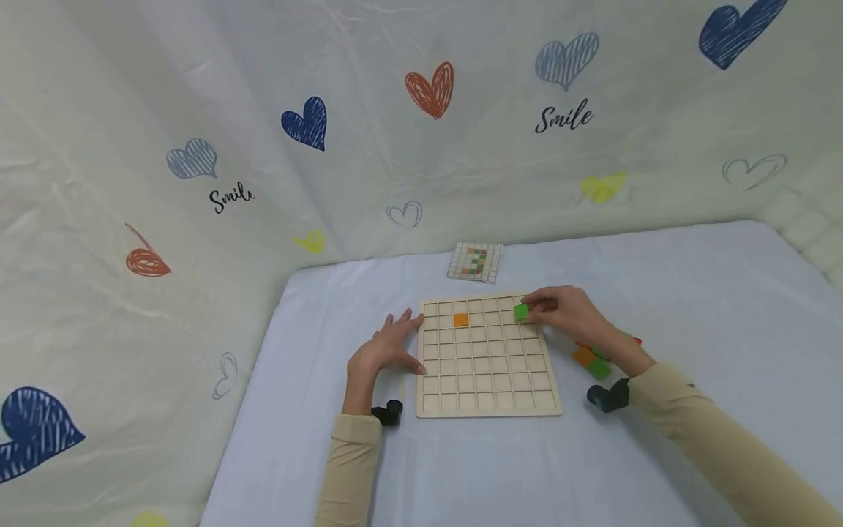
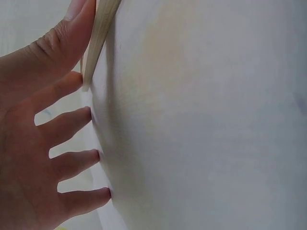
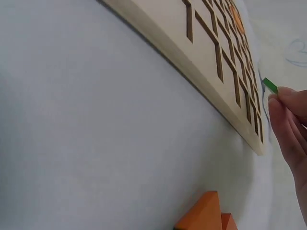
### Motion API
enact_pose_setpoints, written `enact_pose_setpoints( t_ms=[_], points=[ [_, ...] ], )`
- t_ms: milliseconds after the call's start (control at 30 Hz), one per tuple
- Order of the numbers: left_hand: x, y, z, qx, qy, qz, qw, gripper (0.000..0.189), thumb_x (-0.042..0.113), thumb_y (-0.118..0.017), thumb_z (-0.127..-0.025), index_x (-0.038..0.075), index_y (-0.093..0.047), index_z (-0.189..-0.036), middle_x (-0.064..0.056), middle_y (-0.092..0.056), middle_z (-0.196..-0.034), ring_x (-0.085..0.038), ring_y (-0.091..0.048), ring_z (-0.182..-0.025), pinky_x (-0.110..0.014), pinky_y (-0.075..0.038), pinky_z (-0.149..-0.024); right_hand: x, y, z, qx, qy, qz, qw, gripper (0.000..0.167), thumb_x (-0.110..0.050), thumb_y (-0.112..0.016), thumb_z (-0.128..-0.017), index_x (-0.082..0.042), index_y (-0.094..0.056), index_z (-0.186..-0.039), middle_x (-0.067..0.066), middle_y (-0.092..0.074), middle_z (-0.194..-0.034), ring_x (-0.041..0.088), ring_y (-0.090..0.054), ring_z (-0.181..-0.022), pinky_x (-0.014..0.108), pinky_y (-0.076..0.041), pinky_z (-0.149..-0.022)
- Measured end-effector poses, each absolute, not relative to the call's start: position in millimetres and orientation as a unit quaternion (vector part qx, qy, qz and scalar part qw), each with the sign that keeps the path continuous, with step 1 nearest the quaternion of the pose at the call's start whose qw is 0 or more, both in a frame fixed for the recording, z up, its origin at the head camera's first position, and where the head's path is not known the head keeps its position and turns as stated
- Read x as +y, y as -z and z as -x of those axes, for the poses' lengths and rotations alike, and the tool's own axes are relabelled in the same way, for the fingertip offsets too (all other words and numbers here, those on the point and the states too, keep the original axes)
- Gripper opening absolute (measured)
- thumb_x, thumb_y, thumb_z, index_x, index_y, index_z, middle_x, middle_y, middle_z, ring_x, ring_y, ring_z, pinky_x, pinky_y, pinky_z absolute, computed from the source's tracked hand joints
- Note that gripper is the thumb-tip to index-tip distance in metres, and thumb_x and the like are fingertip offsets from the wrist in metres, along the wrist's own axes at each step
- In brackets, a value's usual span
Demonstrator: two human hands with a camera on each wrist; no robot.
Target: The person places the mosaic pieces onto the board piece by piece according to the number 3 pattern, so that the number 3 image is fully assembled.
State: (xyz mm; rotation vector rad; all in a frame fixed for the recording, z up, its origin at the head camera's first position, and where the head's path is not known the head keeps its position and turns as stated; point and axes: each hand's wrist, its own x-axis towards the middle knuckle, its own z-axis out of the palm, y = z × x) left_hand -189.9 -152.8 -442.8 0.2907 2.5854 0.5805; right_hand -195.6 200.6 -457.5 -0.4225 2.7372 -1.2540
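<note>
A square wooden grid board [image 1: 489, 417] lies on the white-covered table. One orange tile [image 1: 461, 320] sits in a cell of its upper part. My right hand [image 1: 568, 315] pinches a green tile [image 1: 521, 312] between thumb and fingertips over the board's upper right corner. In the right wrist view the same green tile [image 3: 270, 85] is held above the board's far end. At the left edge of the board is my left hand [image 1: 387, 348], fingers spread, thumb and index touching the rim. The left wrist view shows its other fingertips [image 2: 93, 155] on the cloth.
Behind the board lies a small pattern card [image 1: 476, 262] printed with a grid and coloured squares. Orange, green and red blocks [image 1: 593, 361] are heaped right of the board, partly hidden under the right forearm. A heart-printed curtain [image 1: 369, 161] hangs behind the table.
</note>
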Motion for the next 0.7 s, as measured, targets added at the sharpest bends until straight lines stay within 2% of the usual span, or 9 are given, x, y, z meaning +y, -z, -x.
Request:
enact_pose_setpoints(
  t_ms=[200, 433, 700],
  points=[
    [-151.4, 441.9, 190.4, 0.942, -0.213, -0.107, 0.238, 0.107, 0.026, -0.094, -0.074, 0.019, -0.034, -0.163, -0.008, -0.016, -0.173, -0.042, -0.005, -0.159, -0.066, -0.015, -0.125, 190.4, 461.1, 199.6, 0.894, 0.421, 0.140, 0.059, 0.030, -0.011, -0.079, -0.089, 0.000, -0.075, -0.117, 0.007, -0.077, -0.096, 0.018, -0.071, -0.087, 0.030, -0.054, -0.079],
    [-153.2, 440.7, 191.3, 0.941, -0.215, -0.110, 0.236, 0.108, 0.026, -0.094, -0.074, 0.020, -0.032, -0.163, -0.007, -0.016, -0.173, -0.042, -0.004, -0.159, -0.067, -0.015, -0.124, 177.4, 464.9, 204.3, 0.893, 0.422, 0.142, 0.069, 0.029, -0.010, -0.077, -0.090, 0.000, -0.075, -0.118, 0.010, -0.077, -0.099, 0.020, -0.071, -0.090, 0.035, -0.055, -0.083],
    [-154.3, 440.7, 189.7, 0.941, -0.219, -0.104, 0.236, 0.109, 0.025, -0.094, -0.073, 0.021, -0.033, -0.163, -0.006, -0.015, -0.173, -0.041, -0.004, -0.160, -0.066, -0.014, -0.125, 161.5, 469.4, 209.4, 0.895, 0.420, 0.124, 0.083, 0.029, -0.011, -0.077, -0.091, -0.001, -0.075, -0.118, 0.011, -0.077, -0.104, 0.020, -0.070, -0.091, 0.035, -0.056, -0.084]
  ],
)
